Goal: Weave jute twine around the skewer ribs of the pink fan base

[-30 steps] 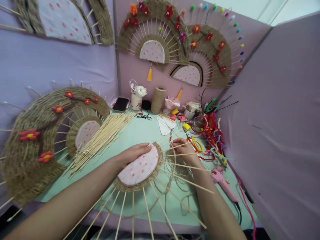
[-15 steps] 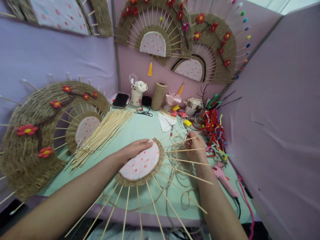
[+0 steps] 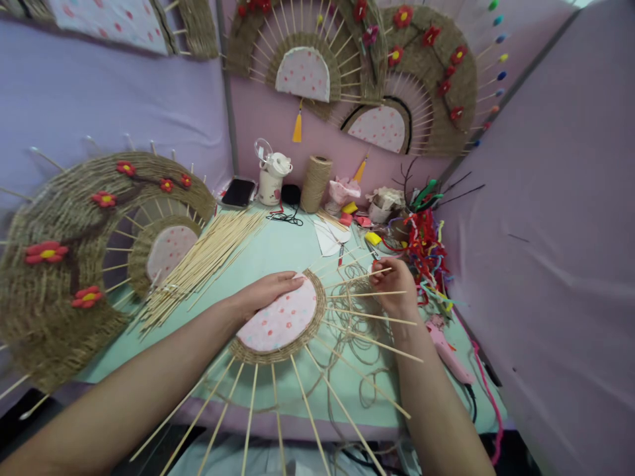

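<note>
My left hand grips the flat upper edge of a half-round fan, thumb lying over its dotted pink-and-white fabric. Woven twine borders the curved rim, and thin wooden sticks radiate from it. My right hand is raised at the fan's right, fingers curled together near the tips of the upper sticks; what they pinch, if anything, is too small to make out. Loose twine lies in loops on the table beneath those sticks. Scissors lie just beyond the right fingers, partly hidden.
A pile of thin sticks lies left, before a large twine fan with red flowers. At the back stand a cup and a twine spool. Colourful pipe cleaners and a pink glue gun are at right.
My right hand has shifted slightly to the right, away from the fan, uncovering more of the scissors. The left hand keeps its hold. The view has tilted a little downward.
</note>
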The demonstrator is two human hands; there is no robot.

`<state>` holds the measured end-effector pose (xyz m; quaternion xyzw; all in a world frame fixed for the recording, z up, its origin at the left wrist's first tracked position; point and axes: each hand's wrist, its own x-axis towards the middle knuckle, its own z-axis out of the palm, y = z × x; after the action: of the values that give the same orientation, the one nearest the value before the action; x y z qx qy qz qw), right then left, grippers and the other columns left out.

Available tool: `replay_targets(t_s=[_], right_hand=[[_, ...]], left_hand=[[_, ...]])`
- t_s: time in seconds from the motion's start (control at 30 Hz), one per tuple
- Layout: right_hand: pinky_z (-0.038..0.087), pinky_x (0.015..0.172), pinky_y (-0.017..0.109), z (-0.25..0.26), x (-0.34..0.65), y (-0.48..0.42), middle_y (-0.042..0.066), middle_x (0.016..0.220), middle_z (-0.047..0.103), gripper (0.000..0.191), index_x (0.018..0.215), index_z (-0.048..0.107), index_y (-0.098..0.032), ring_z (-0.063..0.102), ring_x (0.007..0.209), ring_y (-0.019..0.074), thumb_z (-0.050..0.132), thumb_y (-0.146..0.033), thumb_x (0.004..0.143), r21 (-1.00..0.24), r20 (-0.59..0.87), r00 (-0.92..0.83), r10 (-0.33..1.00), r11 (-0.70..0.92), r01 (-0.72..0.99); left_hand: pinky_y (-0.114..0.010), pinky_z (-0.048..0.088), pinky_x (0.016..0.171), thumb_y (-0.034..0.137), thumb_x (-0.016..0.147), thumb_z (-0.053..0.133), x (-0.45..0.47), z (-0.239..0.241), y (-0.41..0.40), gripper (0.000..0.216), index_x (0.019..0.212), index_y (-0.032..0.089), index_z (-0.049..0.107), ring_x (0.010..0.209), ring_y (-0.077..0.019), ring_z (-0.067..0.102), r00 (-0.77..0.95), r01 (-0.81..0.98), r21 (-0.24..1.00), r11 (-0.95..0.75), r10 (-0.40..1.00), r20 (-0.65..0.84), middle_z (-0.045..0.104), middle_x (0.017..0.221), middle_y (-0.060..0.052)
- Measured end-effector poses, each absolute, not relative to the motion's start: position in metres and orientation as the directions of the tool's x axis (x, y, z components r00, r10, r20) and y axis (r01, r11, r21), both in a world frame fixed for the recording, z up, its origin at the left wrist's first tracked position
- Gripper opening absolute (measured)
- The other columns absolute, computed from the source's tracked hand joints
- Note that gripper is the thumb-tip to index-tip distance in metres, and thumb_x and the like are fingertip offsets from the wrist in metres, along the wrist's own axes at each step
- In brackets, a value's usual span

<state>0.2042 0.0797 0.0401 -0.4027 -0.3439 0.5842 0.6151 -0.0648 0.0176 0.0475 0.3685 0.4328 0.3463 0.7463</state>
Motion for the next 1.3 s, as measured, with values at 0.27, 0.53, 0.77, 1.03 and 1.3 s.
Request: replay_targets(t_s=[0.27, 0.53, 0.77, 1.03, 1.3], right_hand=[[0.019, 0.036, 0.016, 0.048, 0.172, 0.051, -0.004, 0.051, 0.047, 0.028, 0.071, 0.065, -0.013, 0.032, 0.042, 0.0034, 0.079, -0.037, 0.066, -0.902, -0.269, -0.464, 0.844, -0.389, -0.185], [0.024, 0.039, 0.015, 0.046, 0.171, 0.049, -0.005, 0.056, 0.049, 0.027, 0.066, 0.061, -0.015, 0.034, 0.045, 0.0029, 0.083, -0.03, 0.06, -0.863, -0.279, -0.491, 0.825, -0.44, -0.25], [0.025, 0.039, 0.016, 0.044, 0.169, 0.047, -0.005, 0.055, 0.048, 0.025, 0.064, 0.06, -0.015, 0.033, 0.044, 0.0039, 0.082, -0.028, 0.061, -0.874, -0.266, -0.439, 0.858, -0.406, -0.265], [0.024, 0.039, 0.014, 0.041, 0.167, 0.046, -0.006, 0.055, 0.046, 0.026, 0.065, 0.059, -0.014, 0.033, 0.044, 0.0026, 0.082, -0.026, 0.061, -0.865, -0.264, -0.433, 0.862, -0.41, -0.289], [0.025, 0.037, 0.015, 0.042, 0.167, 0.048, -0.005, 0.054, 0.047, 0.026, 0.067, 0.062, -0.015, 0.035, 0.043, 0.0038, 0.08, -0.034, 0.064, -0.874, -0.241, -0.429, 0.87, -0.387, -0.294]], left_hand=[[-0.019, 0.042, 0.047, 0.041, 0.069, 0.075, -0.062, 0.05, 0.016, 0.033, 0.085, 0.016, 0.062, 0.051, -0.0083, 0.058, 0.415, -0.158, 0.847, 0.508, 0.812, -0.41, 0.065, 0.067, 0.002], [-0.021, 0.042, 0.053, 0.044, 0.07, 0.074, -0.062, 0.048, 0.016, 0.034, 0.086, 0.016, 0.064, 0.056, -0.0092, 0.057, 0.429, -0.096, 0.871, 0.481, 0.81, -0.4, 0.065, 0.071, 0.001], [-0.021, 0.042, 0.056, 0.045, 0.071, 0.072, -0.065, 0.042, 0.019, 0.036, 0.091, 0.017, 0.063, 0.059, -0.0097, 0.057, 0.461, -0.058, 0.897, 0.439, 0.809, -0.366, 0.063, 0.075, 0.001], [-0.021, 0.043, 0.057, 0.047, 0.072, 0.071, -0.067, 0.038, 0.021, 0.037, 0.094, 0.018, 0.062, 0.06, -0.0092, 0.057, 0.444, -0.014, 0.9, 0.436, 0.809, -0.385, 0.063, 0.077, 0.002], [-0.02, 0.042, 0.052, 0.046, 0.071, 0.072, -0.065, 0.044, 0.019, 0.034, 0.086, 0.017, 0.062, 0.055, -0.0083, 0.055, 0.43, -0.039, 0.892, 0.451, 0.813, -0.392, 0.062, 0.07, 0.003]])
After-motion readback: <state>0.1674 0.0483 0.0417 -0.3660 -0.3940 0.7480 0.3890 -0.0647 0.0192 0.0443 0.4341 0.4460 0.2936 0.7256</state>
